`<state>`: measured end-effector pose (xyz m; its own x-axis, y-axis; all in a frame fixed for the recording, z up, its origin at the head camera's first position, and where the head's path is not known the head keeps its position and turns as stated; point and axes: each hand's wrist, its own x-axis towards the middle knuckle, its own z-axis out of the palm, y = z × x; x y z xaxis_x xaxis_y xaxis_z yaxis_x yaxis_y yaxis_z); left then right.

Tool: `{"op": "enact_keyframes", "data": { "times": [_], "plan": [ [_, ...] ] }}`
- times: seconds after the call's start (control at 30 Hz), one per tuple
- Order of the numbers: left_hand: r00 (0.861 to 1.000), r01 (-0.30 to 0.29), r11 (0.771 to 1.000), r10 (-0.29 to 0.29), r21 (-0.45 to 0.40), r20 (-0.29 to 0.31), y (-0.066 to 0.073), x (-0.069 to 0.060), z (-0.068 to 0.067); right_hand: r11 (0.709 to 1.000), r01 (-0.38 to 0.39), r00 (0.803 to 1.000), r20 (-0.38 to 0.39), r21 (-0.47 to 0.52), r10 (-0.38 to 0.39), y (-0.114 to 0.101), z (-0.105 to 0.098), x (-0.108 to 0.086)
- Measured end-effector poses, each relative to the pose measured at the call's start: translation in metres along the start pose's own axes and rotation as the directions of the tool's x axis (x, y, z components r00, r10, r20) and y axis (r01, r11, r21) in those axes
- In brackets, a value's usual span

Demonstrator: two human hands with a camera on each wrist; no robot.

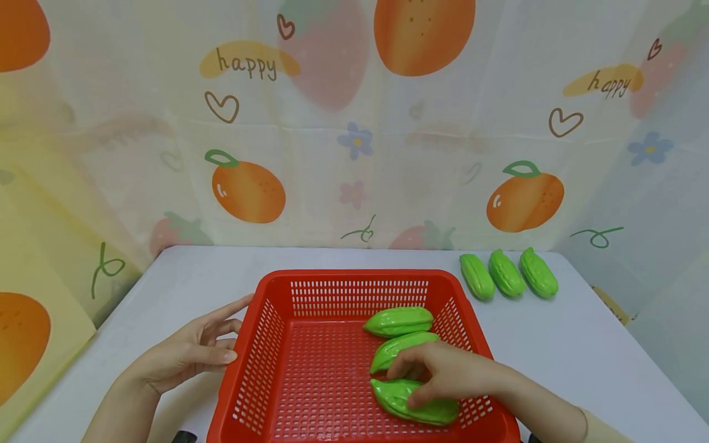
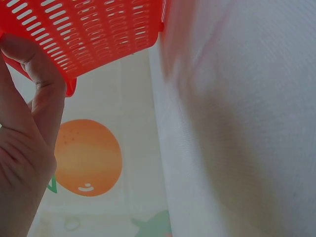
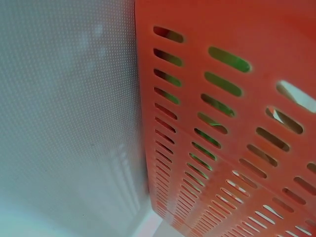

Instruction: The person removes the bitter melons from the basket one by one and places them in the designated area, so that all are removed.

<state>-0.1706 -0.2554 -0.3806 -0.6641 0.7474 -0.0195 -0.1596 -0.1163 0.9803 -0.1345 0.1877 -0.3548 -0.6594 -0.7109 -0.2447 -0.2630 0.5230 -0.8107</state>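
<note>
A red plastic basket (image 1: 318, 381) with slotted walls stands on the table. Inside its right part lie three glossy green star fruits: a far one (image 1: 400, 321), a middle one (image 1: 401, 347) and a near one (image 1: 437, 411). My right hand (image 1: 451, 369) reaches over the right wall and grips the near star fruit, thumb on its top; the other fingertips are partly hidden. On the left, my left hand (image 1: 185, 347) holds the basket's left rim, its thumb against the edge. The left wrist view shows bent fingers (image 2: 47, 74) at that rim.
Three more star fruits (image 1: 506, 274) lie side by side at the table's back right. The white table (image 1: 581, 344) ends at a fruit-printed curtain (image 1: 354, 172). In the right wrist view, the basket's outer wall (image 3: 222, 123) fills the right side.
</note>
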Motion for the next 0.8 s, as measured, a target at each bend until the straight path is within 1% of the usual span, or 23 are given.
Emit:
{"op": "enact_keyframes", "data": {
  "times": [0.13, 0.2, 0.3, 0.6, 0.8],
  "plan": [
    [1.0, -0.007, 1.0, 0.007, 0.004, -0.004, -0.0008, 0.0, -0.0002, 0.997, -0.03, 1.0, 0.005, -0.072, 0.031, -0.0001, 0.0006, 0.0006],
    [1.0, -0.009, 1.0, 0.009, 0.005, -0.006, -0.0011, 0.0001, -0.0003, 0.995, -0.057, 0.998, 0.014, -0.086, 0.059, 0.0, 0.0005, 0.0007],
    [1.0, -0.008, 1.0, 0.008, 0.004, -0.009, -0.0014, 0.0001, -0.0003, 0.993, -0.078, 0.996, 0.034, -0.09, 0.081, 0.0, 0.0004, 0.0007],
    [1.0, -0.003, 1.0, 0.004, 0.014, -0.019, -0.0014, -0.0005, 0.0005, 0.99, -0.089, 0.994, 0.059, -0.112, 0.096, -0.0012, 0.001, 0.0004],
    [1.0, 0.002, 1.0, -0.002, 0.014, -0.021, -0.0011, -0.0003, 0.0009, 0.991, -0.077, 0.995, 0.057, -0.11, 0.083, -0.0017, 0.001, -0.0003]
  ]
}}
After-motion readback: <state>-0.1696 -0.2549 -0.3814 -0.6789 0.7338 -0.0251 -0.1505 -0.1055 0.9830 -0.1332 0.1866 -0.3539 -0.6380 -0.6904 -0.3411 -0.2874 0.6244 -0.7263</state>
